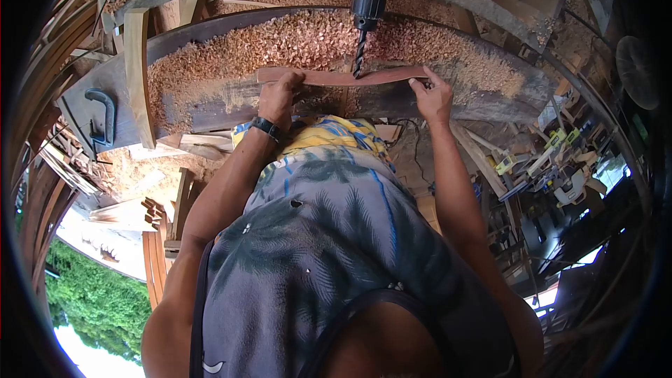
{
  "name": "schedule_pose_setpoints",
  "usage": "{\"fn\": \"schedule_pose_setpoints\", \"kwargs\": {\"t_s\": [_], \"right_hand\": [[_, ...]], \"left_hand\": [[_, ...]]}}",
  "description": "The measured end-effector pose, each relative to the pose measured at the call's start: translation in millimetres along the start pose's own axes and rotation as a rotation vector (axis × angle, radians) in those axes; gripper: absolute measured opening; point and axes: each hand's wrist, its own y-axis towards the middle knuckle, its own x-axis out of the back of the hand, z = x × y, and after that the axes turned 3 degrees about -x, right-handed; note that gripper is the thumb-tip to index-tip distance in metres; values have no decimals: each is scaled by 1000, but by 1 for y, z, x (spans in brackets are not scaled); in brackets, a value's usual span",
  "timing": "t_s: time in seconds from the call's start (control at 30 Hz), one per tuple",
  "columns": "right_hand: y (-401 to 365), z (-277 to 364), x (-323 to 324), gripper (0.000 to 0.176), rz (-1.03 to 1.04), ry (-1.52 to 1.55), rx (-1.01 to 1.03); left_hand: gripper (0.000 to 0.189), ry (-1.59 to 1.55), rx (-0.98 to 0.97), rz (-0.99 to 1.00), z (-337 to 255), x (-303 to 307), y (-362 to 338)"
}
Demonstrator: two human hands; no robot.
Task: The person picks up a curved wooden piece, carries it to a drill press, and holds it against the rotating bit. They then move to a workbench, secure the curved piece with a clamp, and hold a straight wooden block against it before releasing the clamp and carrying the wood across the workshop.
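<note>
Well apart, both hands (277,102) (435,101) hold the strip (327,78).

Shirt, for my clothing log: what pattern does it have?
Dark palm trees on grey; the head view shows the shirt best.

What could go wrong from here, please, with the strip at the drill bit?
The drill bit might catch the wood strip and twist it, since only the left hand and right hand seem to steady it. Shavings heaped close behind could work underneath and tilt it.
</note>
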Motion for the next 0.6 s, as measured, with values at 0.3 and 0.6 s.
{"fn": "schedule_pose_setpoints", "kwargs": {"t_s": [0.3, 0.6], "right_hand": [[-4, 11, 1, 52, 6, -27, -1], [-6, 12, -4, 52, -13, -37, 18]], "left_hand": [[34, 1, 18, -5, 1, 6, 4], [32, -29, 14, -14, -7, 5, -4]]}}
